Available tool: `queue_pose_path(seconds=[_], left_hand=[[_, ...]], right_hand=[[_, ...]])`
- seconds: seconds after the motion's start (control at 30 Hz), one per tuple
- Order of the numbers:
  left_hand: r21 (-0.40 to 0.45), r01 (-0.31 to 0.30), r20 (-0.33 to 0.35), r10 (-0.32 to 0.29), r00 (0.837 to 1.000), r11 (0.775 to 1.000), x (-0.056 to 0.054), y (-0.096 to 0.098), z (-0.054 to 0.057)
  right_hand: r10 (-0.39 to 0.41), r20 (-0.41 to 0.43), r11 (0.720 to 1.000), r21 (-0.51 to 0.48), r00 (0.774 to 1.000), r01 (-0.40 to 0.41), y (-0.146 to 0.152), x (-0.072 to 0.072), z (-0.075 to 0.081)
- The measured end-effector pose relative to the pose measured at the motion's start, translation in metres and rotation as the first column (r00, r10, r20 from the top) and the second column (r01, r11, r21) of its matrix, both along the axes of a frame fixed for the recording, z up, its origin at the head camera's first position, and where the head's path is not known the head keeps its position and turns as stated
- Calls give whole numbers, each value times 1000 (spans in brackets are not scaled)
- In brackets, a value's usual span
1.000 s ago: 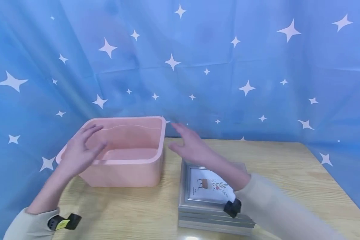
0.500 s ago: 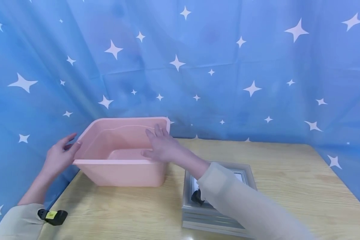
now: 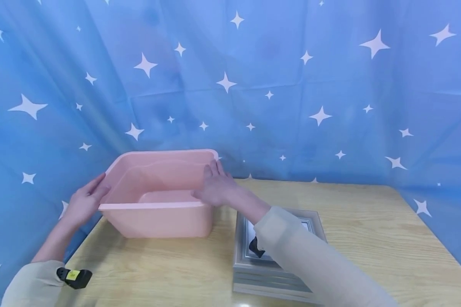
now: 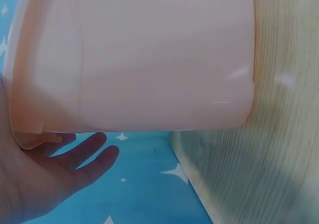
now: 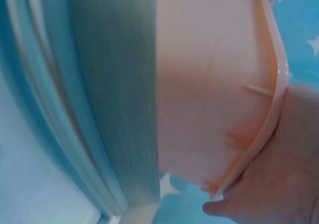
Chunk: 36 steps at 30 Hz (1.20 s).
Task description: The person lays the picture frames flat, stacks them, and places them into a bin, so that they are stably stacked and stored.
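Note:
A pink plastic storage bin (image 3: 157, 219) stands at the table's left, its inside bare. My left hand (image 3: 83, 206) holds its left rim. In the left wrist view, the left fingers (image 4: 83, 152) reach under the rim outside the wall, and the thumb is hidden. At the opposite side my right hand (image 3: 218, 189) lies over the right rim, thumb towards the inside. The right wrist view shows that hand (image 5: 279, 176) wrapped over the rim, a fingertip showing past the corner.
A stack of grey picture frames (image 3: 270, 279) sits right of the bin, partly under my right sleeve (image 3: 307, 256). The wooden table (image 3: 369, 230) ends at a blue curtain (image 3: 276, 55) with white stars, behind and to the left.
Both hands have come to the bin's two side rims; the left first moved outward from above the bin. The right hand went left to the rim, then slightly right. The frame stack stayed put.

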<state>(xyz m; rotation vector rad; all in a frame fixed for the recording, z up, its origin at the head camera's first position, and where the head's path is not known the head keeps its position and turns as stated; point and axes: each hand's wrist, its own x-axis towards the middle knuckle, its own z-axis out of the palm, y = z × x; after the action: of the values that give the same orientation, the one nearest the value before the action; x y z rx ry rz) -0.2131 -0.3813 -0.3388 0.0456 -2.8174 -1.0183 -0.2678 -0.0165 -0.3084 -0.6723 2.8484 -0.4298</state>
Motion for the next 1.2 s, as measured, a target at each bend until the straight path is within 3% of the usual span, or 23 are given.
queue_pose_path(seconds=[0.43,0.77,0.93,1.2], left_hand=[[-6,-18,18,18,1000,1000,-18,29,3],[82,-40,7,39,999,996,-32,59,-3],[103,-31,-1,31,1000,994,-37,71,-4],[129,-38,5,38,999,991,-40,85,-5]], right_hand=[[-17,56,999,-39,998,19,25,-36,2],[-3,77,998,-67,997,8,56,-49,1],[12,45,997,-74,999,-9,71,-55,-1],[51,51,977,-211,997,-39,88,-58,-4]])
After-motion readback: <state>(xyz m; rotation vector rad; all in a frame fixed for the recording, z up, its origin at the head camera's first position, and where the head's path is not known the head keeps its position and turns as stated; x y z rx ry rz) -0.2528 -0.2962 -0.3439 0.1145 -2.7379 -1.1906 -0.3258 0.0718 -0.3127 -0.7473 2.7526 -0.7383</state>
